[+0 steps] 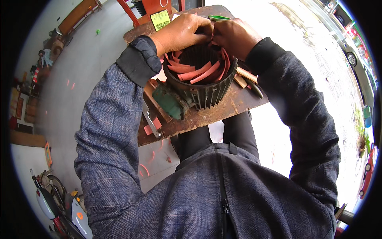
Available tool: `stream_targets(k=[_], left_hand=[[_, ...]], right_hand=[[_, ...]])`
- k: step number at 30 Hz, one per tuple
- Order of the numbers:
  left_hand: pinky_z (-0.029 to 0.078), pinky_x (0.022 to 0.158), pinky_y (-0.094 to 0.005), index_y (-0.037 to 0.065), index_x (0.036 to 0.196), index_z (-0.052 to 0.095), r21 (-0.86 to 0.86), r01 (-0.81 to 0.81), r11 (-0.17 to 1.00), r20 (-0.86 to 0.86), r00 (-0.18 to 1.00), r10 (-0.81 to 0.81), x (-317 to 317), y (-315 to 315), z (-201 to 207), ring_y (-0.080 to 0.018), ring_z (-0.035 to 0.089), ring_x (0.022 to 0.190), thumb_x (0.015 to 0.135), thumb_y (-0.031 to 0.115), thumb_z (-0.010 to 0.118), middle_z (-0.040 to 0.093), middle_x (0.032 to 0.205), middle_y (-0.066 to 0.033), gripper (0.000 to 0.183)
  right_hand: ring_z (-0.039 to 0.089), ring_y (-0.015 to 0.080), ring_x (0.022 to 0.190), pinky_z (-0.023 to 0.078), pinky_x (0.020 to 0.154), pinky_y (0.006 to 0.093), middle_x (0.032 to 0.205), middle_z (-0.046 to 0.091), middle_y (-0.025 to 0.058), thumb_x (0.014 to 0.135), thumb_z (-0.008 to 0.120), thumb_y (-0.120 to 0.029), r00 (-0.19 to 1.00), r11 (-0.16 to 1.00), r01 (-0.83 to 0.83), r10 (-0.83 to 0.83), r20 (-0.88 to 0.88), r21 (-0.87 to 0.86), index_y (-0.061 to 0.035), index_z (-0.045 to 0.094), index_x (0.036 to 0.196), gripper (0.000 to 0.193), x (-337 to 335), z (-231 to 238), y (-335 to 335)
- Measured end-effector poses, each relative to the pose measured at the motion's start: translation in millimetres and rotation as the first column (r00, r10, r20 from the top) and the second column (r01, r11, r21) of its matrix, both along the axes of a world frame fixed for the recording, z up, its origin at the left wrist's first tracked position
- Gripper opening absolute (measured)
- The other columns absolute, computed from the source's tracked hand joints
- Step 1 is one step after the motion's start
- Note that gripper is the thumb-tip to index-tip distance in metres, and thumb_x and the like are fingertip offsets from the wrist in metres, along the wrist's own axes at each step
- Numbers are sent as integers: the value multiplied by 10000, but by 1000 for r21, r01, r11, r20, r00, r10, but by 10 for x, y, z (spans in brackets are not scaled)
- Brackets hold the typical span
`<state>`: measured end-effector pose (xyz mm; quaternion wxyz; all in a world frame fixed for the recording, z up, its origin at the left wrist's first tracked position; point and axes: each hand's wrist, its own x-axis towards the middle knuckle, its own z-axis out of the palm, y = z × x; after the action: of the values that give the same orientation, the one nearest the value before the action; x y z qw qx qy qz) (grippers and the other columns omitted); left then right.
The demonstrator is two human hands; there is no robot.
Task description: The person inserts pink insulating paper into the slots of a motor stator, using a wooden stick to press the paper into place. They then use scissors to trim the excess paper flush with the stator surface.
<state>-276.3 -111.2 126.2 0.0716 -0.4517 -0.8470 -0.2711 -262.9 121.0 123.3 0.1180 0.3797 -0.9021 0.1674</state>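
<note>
A ribbed dark metal motor housing stands upright on a worn wooden table, its round opening facing up. Several red paper strips stick up from the inner wall and lean across the opening. At the far rim, my left hand and my right hand meet with curled, closed fingers. A sliver of red shows between them, but the fingertips and what they grip are hidden. A green box-shaped part juts from the housing's near left side.
The worn table also bears a metal blade, a red scrap, wooden sticks, a dark handle, a phone and a green object. A red chair stands behind. A motorbike is parked lower left.
</note>
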Motion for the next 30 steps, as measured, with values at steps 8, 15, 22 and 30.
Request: stream_targets(k=[8,15,22,30], left_hand=[[549,1081,-335,0,1179,730,166,41,985,222,972,-78,161,-1,10,-176,713,1166,1015,71,748,768,1257,-82,180],[595,925,-371,18,1067,720,60,114,992,-226,969,-98,167,217,20,-292,762,997,950,73,780,787,1070,-101,142],[575,999,-396,31,1111,739,80,136,988,-287,952,-108,91,183,-104,-320,763,938,948,58,764,768,1031,-140,167],[605,900,-362,25,1069,774,162,87,983,-105,992,-70,98,162,-86,-284,782,953,937,120,778,791,1018,-140,163]], right_hand=[[689,144,643,568,608,308,780,724,91,1055,706,-273,994,980,87,-72,83,-180,14,766,1051,293,297,277,426],[726,315,731,579,718,415,823,737,189,946,746,-221,997,998,19,-15,73,-55,21,744,965,243,456,215,298],[730,418,801,586,757,472,872,727,250,941,715,-190,994,995,44,-35,-104,85,34,725,977,227,402,154,177],[709,414,754,571,732,481,804,698,238,919,743,-179,1000,997,13,-11,-23,76,35,725,925,215,257,189,149]])
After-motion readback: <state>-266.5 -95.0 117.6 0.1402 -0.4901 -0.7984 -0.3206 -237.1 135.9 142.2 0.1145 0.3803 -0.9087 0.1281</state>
